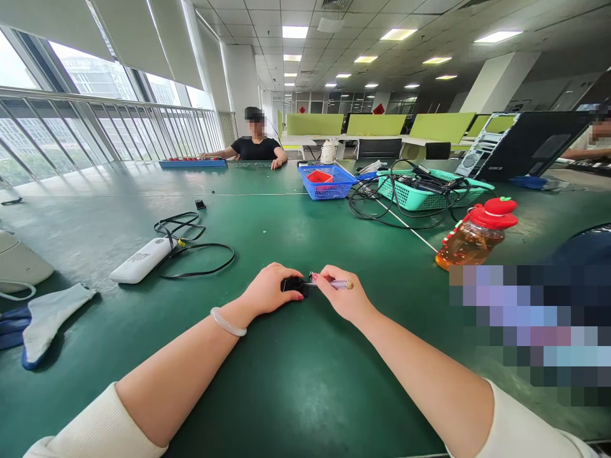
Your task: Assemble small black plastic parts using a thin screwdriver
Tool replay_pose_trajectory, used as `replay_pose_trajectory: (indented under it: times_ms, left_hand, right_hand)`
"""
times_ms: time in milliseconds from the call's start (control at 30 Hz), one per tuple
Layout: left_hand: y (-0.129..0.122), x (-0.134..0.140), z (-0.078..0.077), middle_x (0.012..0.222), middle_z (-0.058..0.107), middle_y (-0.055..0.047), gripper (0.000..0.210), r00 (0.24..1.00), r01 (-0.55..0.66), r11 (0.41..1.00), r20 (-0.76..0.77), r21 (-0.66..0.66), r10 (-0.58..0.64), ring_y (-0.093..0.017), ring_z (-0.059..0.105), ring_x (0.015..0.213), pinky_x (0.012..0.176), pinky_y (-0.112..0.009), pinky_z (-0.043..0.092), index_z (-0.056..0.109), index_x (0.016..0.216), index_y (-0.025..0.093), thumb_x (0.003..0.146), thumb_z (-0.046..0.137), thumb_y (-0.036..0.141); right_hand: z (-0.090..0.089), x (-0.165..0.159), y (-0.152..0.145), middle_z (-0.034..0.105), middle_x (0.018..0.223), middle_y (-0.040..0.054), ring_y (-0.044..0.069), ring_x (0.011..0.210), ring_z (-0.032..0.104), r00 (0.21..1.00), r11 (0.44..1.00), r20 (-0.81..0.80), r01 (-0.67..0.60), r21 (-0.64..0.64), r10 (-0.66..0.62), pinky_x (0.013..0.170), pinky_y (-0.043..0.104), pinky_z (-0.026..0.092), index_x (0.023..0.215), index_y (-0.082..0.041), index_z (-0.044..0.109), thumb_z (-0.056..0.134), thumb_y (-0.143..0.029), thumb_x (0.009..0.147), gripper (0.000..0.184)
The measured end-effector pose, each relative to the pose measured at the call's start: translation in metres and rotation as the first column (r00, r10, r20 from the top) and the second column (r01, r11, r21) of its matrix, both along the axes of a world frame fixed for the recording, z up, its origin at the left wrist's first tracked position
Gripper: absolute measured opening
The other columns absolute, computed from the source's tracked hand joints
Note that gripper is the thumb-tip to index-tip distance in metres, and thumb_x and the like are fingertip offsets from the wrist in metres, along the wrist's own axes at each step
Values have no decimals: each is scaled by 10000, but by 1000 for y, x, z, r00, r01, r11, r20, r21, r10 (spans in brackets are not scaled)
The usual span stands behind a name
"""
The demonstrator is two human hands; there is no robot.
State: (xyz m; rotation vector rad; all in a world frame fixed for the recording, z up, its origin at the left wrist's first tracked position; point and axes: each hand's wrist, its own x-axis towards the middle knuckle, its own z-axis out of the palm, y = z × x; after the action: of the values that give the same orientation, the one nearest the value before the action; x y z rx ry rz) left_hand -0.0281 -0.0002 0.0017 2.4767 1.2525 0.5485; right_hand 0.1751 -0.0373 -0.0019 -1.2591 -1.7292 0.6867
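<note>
On the green tabletop in front of me, my left hand (pixel 270 289) is closed around a small black part (pixel 293 284), holding it down with thumb and fingers. Most of that part is covered by the fingers, so its exact kind is unclear. A slim screwdriver (pixel 340 284) with a see-through, pale handle and a gold-coloured end lies nearly level in my right hand (pixel 341 296). Its thin shaft points left at the black part; whether the tip touches is too small to tell. My right fingers pinch it close to the shaft.
To the left lie a white power bank (pixel 143 259), a black cable (pixel 195 275) and a blue-and-white glove (pixel 52 324). A red-capped bottle (pixel 470 238) stands right. Farther back are a blue basket (pixel 334 189), a green basket (pixel 410 198) with cables, and a seated person (pixel 258 147).
</note>
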Motion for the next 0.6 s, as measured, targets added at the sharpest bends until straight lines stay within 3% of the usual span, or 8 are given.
replay_pose_trajectory:
  times_ms: [300, 467, 600]
  left_hand:
    - [-1, 0, 0, 1017, 727, -29, 439, 1000, 14, 1000, -15, 14, -14, -255, 608, 992, 918, -395, 480, 662, 1171, 274, 756, 736, 398]
    - [1, 1, 0, 1038, 732, -22, 453, 1000, 1, 1000, -20, 7, -1, -257, 612, 986, 913, -396, 486, 667, 1157, 272, 732, 761, 399]
    - [0, -1, -2, 1050, 727, -37, 494, 1000, 4, 1000, -8, -3, -4, -257, 617, 995, 930, -399, 487, 654, 1200, 263, 736, 759, 396]
  right_hand:
    - [6, 3, -5, 505, 533, -9, 139, 583, 469, 994, 989, 97, 38, 145, -53, 556, 246, 328, 573, -206, 491, 462, -468, 904, 423]
    - [10, 2, -6, 488, 528, -17, 122, 530, 428, 989, 993, 148, -35, 117, 18, 524, 240, 304, 562, -205, 441, 444, -414, 903, 400]
    - [12, 1, -6, 504, 531, -6, 141, 579, 462, 975, 989, 221, -6, 145, -26, 560, 243, 331, 558, -208, 398, 435, -382, 897, 383]
